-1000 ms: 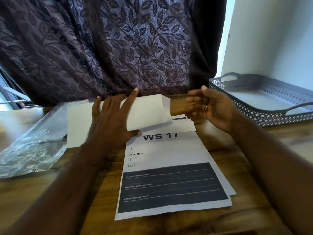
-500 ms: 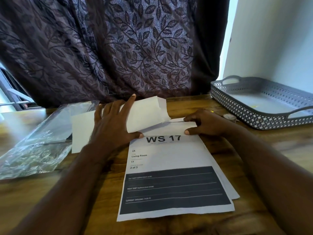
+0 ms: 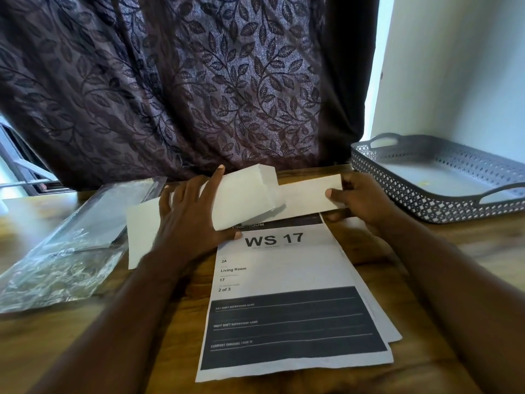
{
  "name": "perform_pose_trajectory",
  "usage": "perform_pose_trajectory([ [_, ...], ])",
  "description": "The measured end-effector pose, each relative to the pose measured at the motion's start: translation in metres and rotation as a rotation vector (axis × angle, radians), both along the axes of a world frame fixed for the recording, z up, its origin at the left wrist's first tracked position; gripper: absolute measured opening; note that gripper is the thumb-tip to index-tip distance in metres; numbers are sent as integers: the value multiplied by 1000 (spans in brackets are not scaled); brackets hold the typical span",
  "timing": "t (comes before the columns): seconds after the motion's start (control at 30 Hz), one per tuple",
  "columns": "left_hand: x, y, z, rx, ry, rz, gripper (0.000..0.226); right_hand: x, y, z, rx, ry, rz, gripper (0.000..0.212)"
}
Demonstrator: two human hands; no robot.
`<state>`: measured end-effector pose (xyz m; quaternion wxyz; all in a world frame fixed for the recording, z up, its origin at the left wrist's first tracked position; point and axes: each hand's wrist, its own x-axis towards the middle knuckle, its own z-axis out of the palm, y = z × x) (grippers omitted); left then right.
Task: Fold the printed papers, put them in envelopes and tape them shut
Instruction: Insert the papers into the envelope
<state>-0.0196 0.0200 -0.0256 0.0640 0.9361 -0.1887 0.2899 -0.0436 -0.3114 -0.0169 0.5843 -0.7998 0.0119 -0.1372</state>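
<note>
Broadly, the job looks to be in its early-to-middle part, at the stuffing step for one letter. On the table (image 3: 500,245), in the near middle, lies a stack of printed sheets (image 3: 284,268), flat and unfolded, the top one marked "2 of 3" with the edge of at least one more showing beneath it on the right; these have yet to be folded. A grey tray (image 3: 412,200) stands far right, and a clear plastic bag (image 3: 62,260) lies at the left. Beside the bag a plain white sheet (image 3: 142,231) lies under the wrist; whether it is a spare envelope I cannot tell. Just beyond the stack the envelope (image 3: 247,197) is held off the table with its open end and flap to the right. The left hand (image 3: 187,220) has it in a firm grip, fingers spread on top and thumb below. The folded paper (image 3: 309,196), a narrow strip, meets that open end, its left part hidden behind the flap. The right hand (image 3: 360,199) pinches its right end in a narrow grip. I judge pushing it home, closing the flap and taping remain; no tape is visible.
</note>
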Motion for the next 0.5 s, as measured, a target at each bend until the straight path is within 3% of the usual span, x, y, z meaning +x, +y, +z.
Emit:
perform_pose_trajectory([
  [0.07,1,0,0,-26,7,2,132,-1,-3,2,137,-60,-85,23],
  [0.23,5,4,-1,-80,18,39,134,-9,-5,17,180,-289,-352,18],
  [0.4,8,5,-3,-101,49,72,134,-18,-4,26,331,-355,-350,14],
  [0.5,8,6,-3,-107,55,77,135,-17,-3,24,284,-332,-301,8],
])
